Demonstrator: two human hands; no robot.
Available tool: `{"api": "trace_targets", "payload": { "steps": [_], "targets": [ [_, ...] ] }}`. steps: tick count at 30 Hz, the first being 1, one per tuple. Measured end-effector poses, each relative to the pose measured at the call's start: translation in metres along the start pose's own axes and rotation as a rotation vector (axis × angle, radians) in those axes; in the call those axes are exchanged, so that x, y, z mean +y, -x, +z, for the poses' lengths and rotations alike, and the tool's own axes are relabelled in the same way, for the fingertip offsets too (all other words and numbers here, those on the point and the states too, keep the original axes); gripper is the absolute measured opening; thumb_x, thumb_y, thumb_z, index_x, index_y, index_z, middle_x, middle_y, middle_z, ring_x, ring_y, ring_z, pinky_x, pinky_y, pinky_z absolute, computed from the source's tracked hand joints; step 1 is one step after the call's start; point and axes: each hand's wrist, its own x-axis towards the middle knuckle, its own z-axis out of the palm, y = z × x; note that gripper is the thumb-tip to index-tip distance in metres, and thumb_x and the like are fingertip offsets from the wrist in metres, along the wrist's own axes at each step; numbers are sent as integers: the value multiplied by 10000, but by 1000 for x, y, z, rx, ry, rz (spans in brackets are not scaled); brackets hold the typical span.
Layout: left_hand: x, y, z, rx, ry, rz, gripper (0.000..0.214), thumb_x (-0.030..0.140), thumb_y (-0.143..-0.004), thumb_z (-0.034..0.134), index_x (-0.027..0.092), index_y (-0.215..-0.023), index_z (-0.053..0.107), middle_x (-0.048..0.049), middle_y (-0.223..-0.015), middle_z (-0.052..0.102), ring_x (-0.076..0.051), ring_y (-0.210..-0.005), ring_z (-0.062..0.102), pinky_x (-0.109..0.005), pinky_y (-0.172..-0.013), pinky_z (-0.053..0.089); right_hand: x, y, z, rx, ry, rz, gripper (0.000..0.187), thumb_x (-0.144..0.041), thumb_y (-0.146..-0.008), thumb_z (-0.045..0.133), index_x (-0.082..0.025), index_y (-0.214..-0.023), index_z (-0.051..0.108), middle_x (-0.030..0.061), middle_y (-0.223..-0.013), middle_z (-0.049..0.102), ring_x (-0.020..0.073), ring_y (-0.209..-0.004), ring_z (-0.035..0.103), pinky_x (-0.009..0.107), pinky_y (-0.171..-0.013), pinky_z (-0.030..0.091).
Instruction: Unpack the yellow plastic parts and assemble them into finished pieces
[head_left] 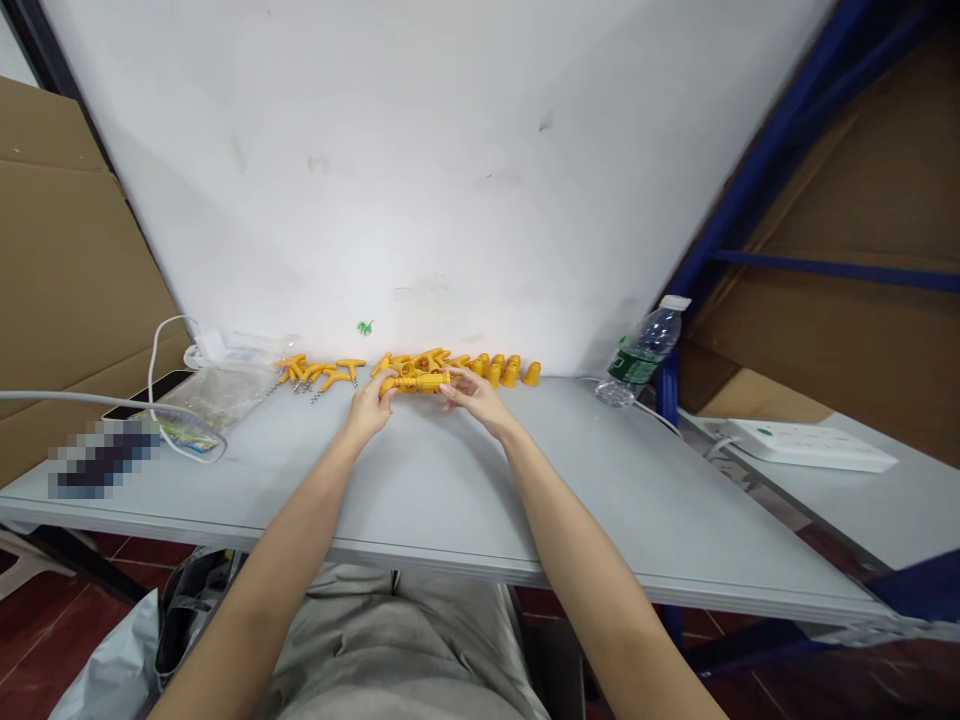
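Note:
My left hand [371, 402] and my right hand [470, 392] meet at the far middle of the grey table [420, 490]. Together they pinch a yellow plastic piece [417, 382] lying sideways between them, one hand at each end. Just behind it runs a row of yellow cone-shaped caps [504, 371]. To the left lie several yellow T-handled corkscrew pieces [319, 372] with metal screws. Both forearms stretch out over the table from the near edge.
A clear plastic bag [217, 395] and white cable [161, 350] lie at the left, by a phone. A water bottle [641, 352] stands at the right, beside a white power strip [806, 444]. A white wall backs the table; cardboard and blue shelving flank it.

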Motion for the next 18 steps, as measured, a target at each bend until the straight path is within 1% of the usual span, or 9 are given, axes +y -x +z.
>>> {"api": "trace_targets", "payload": {
  "steps": [2, 6, 11, 14, 18],
  "targets": [
    [0, 0, -1, -4, 2, 6, 266, 229, -896, 488, 226, -1142, 589, -1, -767, 684, -136, -575, 628, -280, -730, 541, 2, -1, 0, 4, 25, -57, 519, -511, -599, 852, -217, -971, 642, -1, -758, 686, 139, -524, 611, 329, -621, 567],
    [2, 1, -2, -34, 22, -6, 283, 232, -899, 491, 211, -1162, 594, 16, -695, 648, -138, -536, 629, -284, -708, 543, 0, 3, 3, 24, 55, -54, 413, -547, -666, 798, -213, -827, 616, 4, -641, 656, 144, -475, 565, 312, -539, 514],
    [6, 3, -2, -34, 51, 14, 284, 298, -926, 493, 211, -1173, 604, 21, -671, 629, -139, -534, 638, -267, -652, 536, -9, 7, 6, 46, 36, -11, 458, -635, -691, 754, -218, -675, 565, 4, -552, 595, 123, -418, 504, 278, -431, 426],
    [8, 5, -2, -27, 42, 37, 287, 305, -932, 498, 212, -1183, 602, -5, -790, 678, -121, -542, 632, -257, -655, 536, -11, 6, 8, 79, 4, 42, 492, -637, -724, 724, -223, -591, 494, 2, -505, 567, 96, -371, 445, 259, -372, 363],
    [10, 6, -1, -19, 52, 68, 300, 265, -925, 508, 205, -1209, 587, -56, -1043, 700, -92, -540, 621, -256, -683, 541, -13, 5, 13, 140, -65, 197, 473, -573, -819, 645, -221, -566, 454, -15, -410, 490, 66, -306, 332, 241, -318, 268]
  ]
}}
